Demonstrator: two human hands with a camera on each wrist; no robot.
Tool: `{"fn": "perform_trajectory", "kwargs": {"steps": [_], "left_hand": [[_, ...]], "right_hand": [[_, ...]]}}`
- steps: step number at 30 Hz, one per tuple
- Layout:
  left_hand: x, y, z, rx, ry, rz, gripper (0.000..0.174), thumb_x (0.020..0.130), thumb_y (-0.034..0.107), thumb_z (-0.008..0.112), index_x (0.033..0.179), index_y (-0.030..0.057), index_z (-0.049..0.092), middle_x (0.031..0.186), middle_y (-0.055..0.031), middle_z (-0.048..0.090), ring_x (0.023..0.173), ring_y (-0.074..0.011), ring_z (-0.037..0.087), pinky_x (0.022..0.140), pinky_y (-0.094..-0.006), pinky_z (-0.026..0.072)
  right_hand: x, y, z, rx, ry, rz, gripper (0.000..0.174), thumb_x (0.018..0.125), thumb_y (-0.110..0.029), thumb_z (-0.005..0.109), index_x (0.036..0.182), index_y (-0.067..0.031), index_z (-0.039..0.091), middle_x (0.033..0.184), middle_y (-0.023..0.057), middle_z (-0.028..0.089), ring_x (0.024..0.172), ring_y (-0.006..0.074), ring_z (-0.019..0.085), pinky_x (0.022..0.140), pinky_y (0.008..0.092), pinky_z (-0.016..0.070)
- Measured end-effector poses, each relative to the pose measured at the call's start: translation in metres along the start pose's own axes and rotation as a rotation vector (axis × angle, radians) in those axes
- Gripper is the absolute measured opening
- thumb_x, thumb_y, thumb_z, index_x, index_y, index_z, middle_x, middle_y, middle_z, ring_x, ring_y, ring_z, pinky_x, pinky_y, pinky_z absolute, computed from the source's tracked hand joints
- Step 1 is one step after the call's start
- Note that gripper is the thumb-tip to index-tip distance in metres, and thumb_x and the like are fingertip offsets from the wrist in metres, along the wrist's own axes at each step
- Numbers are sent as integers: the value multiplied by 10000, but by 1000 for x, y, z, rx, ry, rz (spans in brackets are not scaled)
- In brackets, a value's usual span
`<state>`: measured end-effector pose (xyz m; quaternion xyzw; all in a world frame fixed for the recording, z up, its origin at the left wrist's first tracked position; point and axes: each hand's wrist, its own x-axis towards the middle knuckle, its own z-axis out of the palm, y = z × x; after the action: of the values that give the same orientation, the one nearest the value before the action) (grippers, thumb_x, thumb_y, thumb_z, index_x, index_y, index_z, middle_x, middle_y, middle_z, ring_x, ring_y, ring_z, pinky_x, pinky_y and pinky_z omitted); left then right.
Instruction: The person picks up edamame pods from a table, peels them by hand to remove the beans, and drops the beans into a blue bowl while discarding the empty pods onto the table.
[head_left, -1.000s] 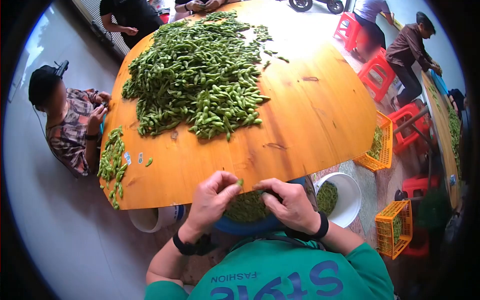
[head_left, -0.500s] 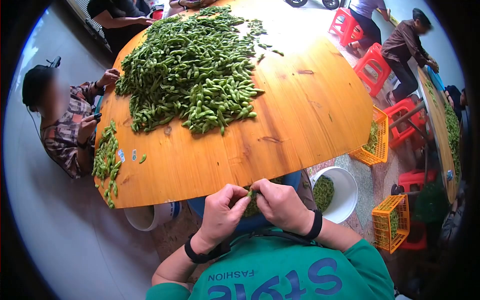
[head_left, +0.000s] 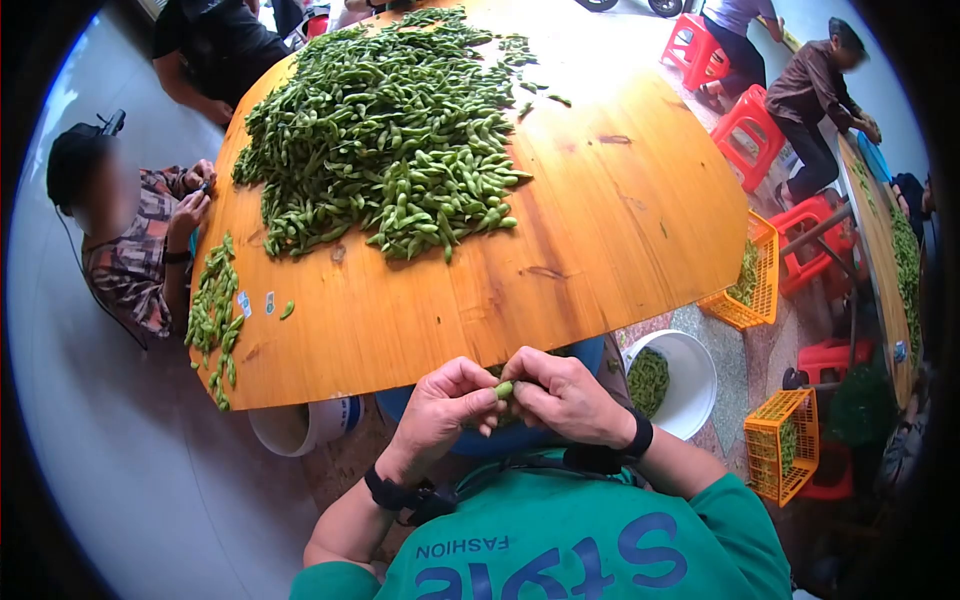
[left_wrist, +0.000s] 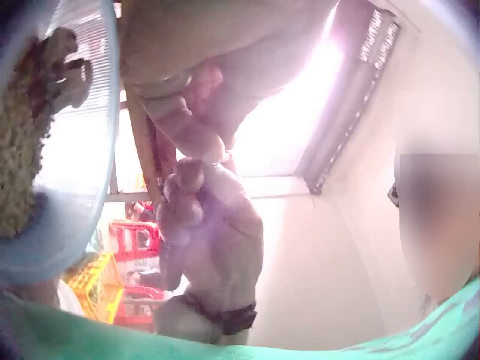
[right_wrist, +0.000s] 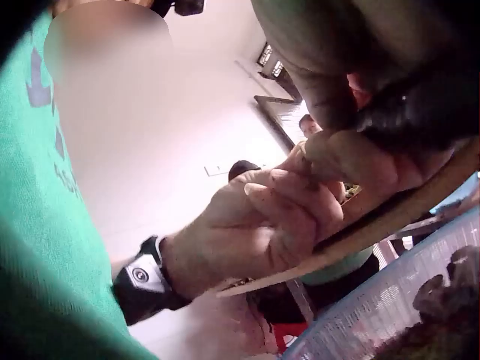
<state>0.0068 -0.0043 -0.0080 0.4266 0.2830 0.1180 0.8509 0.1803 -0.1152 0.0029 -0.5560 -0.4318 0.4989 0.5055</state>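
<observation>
Wooden round table [head_left: 600, 250] carries a big heap of green pods [head_left: 390, 130]. Below its near edge, over a blue basin [head_left: 588, 355], left hand [head_left: 440, 410] and right hand [head_left: 565, 400] meet, fingertips pinching one pod [head_left: 505, 389] between them.

Counts, placed off the table [head_left: 600, 230]:
- 1 round wooden table
- on it: 1 big heap of pods [head_left: 390, 130], 1 thin strip of pods [head_left: 215, 310] along left edge, 1 loose pod [head_left: 287, 310] beside 2 stickers [head_left: 255, 303]
- at near edge: 2 hands, left hand [head_left: 440, 405] and right hand [head_left: 565, 395], 1 held pod [head_left: 505, 389] pinched between them, 2 black wristbands [head_left: 385, 492]
- under near edge: 1 blue basin [head_left: 590, 352], 2 white buckets: left bucket [head_left: 300, 430], right bucket [head_left: 695, 400]
- right of it: 2 orange crates: far crate [head_left: 765, 265], near crate [head_left: 775, 440]; at least 4 red stools [head_left: 750, 130]
- other people: 1 seated person [head_left: 130, 250] at left, 1 at far left, 2 beyond right side
</observation>
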Motion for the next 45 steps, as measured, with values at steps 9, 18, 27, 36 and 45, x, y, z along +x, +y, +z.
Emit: {"fn": "perform_trajectory", "kwargs": {"steps": [9,18,27,36,45], "left_hand": [[-1,-4,20,1242,173,977,135,862,13,696,963,-6,609,818,-154,632,718,-290,648,620,-330,520],[-5,-20,16,880,256,590,137,988,137,580,990,1,559,798,-96,605,653,-202,602,558,-291,474],[-7,-17,8,-11,51,38,223,1043,256,493,1031,42,551,847,-43,600,672,-106,583,562,-242,503],[-7,-27,4,85,51,69,219,1050,258,477,1020,50,538,863,-40,603,704,-110,589,588,-238,500],[-8,-29,3,160,61,75,207,1042,240,500,1019,42,555,870,-21,605,700,-93,581,628,-228,499]], "right_hand": [[1,3,5,214,10,177,93,943,-43,482,985,-7,557,730,28,605,593,82,563,538,249,476],[-3,3,12,-92,104,-38,73,905,8,504,958,22,554,712,111,604,612,143,594,576,297,488],[-4,16,8,-13,-8,-116,83,909,13,516,976,17,564,756,102,650,691,135,637,640,282,517],[-4,19,13,-152,105,-176,122,856,-45,646,927,10,563,743,97,663,679,146,657,611,289,524],[-6,19,27,-138,201,-204,140,801,-7,625,928,1,566,771,118,629,695,196,659,645,304,524]]}}
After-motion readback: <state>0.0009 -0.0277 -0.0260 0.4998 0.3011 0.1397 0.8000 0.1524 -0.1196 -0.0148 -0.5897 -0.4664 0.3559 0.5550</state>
